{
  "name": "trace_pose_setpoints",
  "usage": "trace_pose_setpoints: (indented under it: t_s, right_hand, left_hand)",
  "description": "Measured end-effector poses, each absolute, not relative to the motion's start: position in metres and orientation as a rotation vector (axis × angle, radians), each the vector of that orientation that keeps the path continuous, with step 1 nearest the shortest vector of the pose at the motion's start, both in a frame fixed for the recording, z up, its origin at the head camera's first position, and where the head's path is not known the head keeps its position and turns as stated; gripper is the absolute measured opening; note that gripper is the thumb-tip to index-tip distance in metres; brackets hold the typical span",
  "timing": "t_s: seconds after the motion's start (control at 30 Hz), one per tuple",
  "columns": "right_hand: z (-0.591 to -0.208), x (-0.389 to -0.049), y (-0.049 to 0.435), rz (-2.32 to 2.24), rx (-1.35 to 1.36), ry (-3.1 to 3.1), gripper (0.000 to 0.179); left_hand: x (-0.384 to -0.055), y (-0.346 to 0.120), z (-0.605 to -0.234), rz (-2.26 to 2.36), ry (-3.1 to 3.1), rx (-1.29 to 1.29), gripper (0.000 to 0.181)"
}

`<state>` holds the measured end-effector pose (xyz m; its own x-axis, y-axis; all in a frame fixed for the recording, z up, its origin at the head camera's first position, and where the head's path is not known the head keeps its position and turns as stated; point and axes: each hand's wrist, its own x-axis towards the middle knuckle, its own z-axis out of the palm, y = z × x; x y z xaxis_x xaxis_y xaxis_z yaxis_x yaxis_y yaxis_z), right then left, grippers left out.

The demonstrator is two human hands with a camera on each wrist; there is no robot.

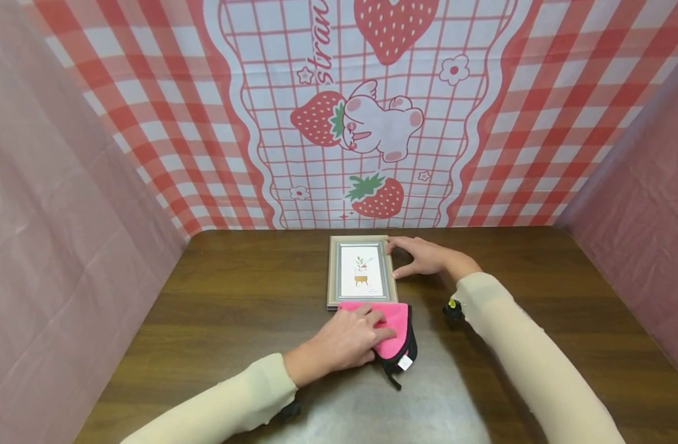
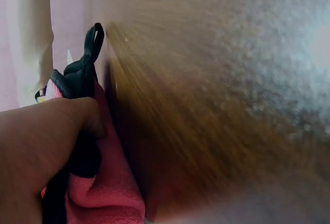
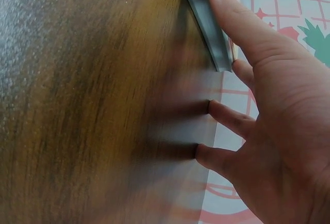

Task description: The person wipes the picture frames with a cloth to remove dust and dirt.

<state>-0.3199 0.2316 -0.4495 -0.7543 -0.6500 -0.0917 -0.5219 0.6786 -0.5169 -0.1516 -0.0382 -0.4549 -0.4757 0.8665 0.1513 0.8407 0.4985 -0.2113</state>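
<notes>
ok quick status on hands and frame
Left hand holding cloth. Right hand touching right side of frame. Frame flat, picture up. Cloth partly hiding near edge.

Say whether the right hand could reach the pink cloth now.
Likely yes: bare tabletop lies between the right hand, at the picture frame, and the pink cloth, whose right side the left hand leaves uncovered.

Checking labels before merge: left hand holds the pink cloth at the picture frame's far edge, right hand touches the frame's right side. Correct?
No: the head view shows the pink cloth at the near edge of the picture frame, not far. The left hand holds it, and the right hand touches the frame's right side.
</notes>
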Motion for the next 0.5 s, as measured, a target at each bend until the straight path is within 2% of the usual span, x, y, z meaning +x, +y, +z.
trace_pose_setpoints:
  t_s: [0.5]
  right_hand:
    - [-0.448, -0.316, 0.2336, -0.754, -0.946, 2.591, 0.058]
  left_hand:
    - [-0.1526, -0.042, -0.4544, 0.187, -2.517, -1.487, 0.05]
